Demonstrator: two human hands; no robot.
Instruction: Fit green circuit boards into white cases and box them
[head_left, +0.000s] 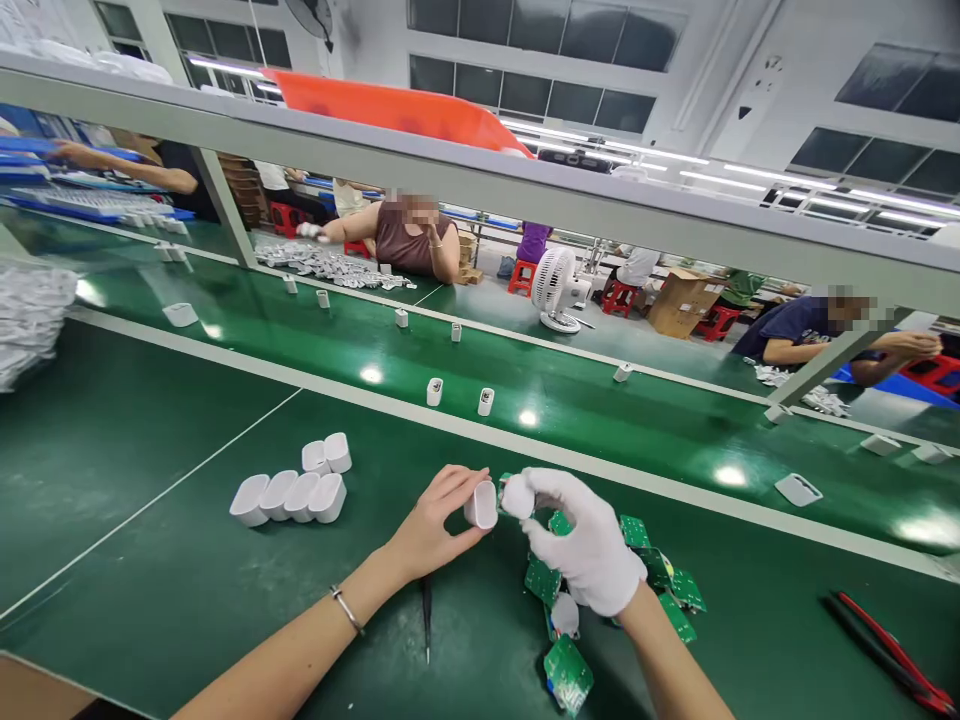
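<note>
My left hand (435, 520), bare with a bracelet at the wrist, grips a small white plastic housing (485, 506) with its open end towards me. Close beside it, my right hand (589, 540) in a white glove pinches a round white part (518, 497); a green edge shows behind it, and I cannot tell whether the two are joined. Under and around the right hand lie several green circuit boards (568, 676), one beside a white disc (565, 616). Tweezers (427, 620) with dark handles lie below my left hand. Several white housings (304, 495) stand grouped at the left.
Red-handled pliers (889, 650) lie at the right. Beyond a pale rail, a green conveyor belt (570, 420) carries scattered white housings (434, 391). A shelf beam (465, 185) holding an orange tray (390, 110) crosses above. Co-workers (416, 240) sit across the line near a fan (555, 288).
</note>
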